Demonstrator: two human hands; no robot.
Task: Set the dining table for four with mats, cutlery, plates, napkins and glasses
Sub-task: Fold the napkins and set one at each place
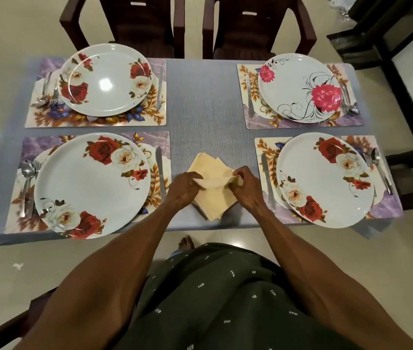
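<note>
Both bare forearms reach forward over the napkin stack (213, 188). The left hand (184, 186) and right hand (244, 184) pinch its top sheet.

The room is evenly and fairly brightly lit from overhead — a round white glare spot sits on the far-left plate (105, 80), and the pale floor (3, 137) on the left throws back a soft sheen. Shadows are faint and short, just a thin dark edge under the plates and the forearms. The wide lens bows the worktop (203, 102) and the chairs (258, 24) outward toward the frame edges — detail is slightly soft throughout, softest in the corners.
</note>
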